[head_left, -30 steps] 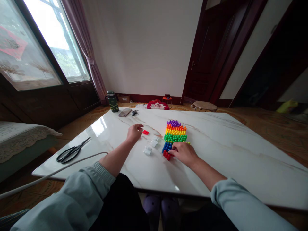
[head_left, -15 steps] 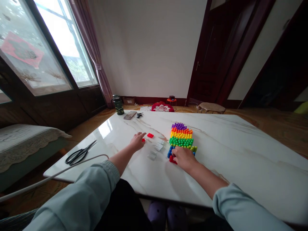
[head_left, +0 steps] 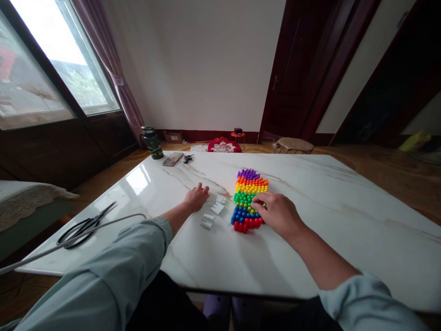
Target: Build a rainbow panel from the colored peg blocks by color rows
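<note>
My left hand (head_left: 197, 198) is on the table, its fingers bent down over a red plastic piece (head_left: 205, 190) that is mostly hidden under them. My right hand (head_left: 277, 212) hovers at the right side of a block of small beaded pieces (head_left: 245, 195), arranged in coloured rows from purple at the far end to red at the near end. Its thumb and forefinger curl together by the green and yellow-green rows; anything between them is hidden. Between my hands lie several clear plastic pieces (head_left: 217, 208), with another clear group (head_left: 207, 221) closer to me.
Black-handled scissors (head_left: 86, 227) lie at the left under a pale cable (head_left: 113, 219). At the table's far left corner stand a camouflage flask (head_left: 152, 145), a phone (head_left: 172, 159) and keys (head_left: 188, 159). A round stool (head_left: 295, 145) is beyond the white marble table (head_left: 330, 220).
My right hand has moved from the near red and blue rows up and away to the block's right side. My left fingers have bent down over the red piece. The view has shifted right.
</note>
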Demonstrator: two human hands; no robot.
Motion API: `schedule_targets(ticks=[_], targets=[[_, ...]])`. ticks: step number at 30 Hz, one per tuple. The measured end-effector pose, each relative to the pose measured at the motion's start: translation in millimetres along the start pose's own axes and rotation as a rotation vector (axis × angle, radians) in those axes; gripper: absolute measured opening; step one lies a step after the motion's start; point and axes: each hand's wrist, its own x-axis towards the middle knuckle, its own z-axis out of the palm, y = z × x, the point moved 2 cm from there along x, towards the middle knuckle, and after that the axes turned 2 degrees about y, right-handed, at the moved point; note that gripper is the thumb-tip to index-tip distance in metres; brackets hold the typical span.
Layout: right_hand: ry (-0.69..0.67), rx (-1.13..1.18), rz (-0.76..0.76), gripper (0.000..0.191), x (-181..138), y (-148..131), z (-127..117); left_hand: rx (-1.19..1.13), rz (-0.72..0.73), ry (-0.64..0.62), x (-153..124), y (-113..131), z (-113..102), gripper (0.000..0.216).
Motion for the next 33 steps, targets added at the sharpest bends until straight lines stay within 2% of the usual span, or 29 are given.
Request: schedule_targets(ticks=[3,6,10,13,16,20,23,26,29,31,33], targets=[[0.074,0.053,0.000,0.011,1.7,2.2,-2.7,-0.069,-0.045,0.049,-0.8,6.8,-14.4,0.021],[0.151,0.175,-0.034,0.013,2.0,-3.5,-5.7,-0.184,-0.058,0.129,-4.6,24.8,-45.4,0.022],[0.234,0.453,-0.117,0.032,1.9,-15.2,-8.8,-0.398,0.103,0.125,-24.0,74.9,-90.9,0.023],[0.215,0.691,-0.148,0.042,1.4,-23.5,-11.3,-0.632,0.248,0.056,-49.9,117.7,-115.9,0.036],[0.162,0.874,-0.107,0.045,-0.4,-26.7,-15.8,-0.810,0.268,0.031,-72.8,145.3,-130.4,0.041],[0.163,0.924,-0.053,0.044,-4.4,-20.6,-21.6,-0.880,0.280,0.035,-84.1,159.7,-128.0,0.045],[0.219,0.765,-0.092,0.032,-8.3,-9.4,-22.3,-0.903,0.275,0.031,-80.6,166.8,-109.8,0.046],[0.223,0.647,-0.061,0.022,-13.7,12.1,-17.3,-0.903,0.250,0.035,-73.7,172.3,-90.1,0.046],[0.190,0.548,0.056,0.015,-21.6,44.8,-6.5,-0.993,0.105,-0.020,-66.3,166.1,-78.8,0.039],[0.102,0.462,0.137,0.009,-28.3,66.8,4.4,-1.139,-0.038,-0.089,-61.7,153.8,-76.0,0.036],[-0.010,0.381,0.193,0.006,-35.0,82.6,16.0,-1.232,-0.149,-0.107,-57.4,138.1,-75.9,0.038]])
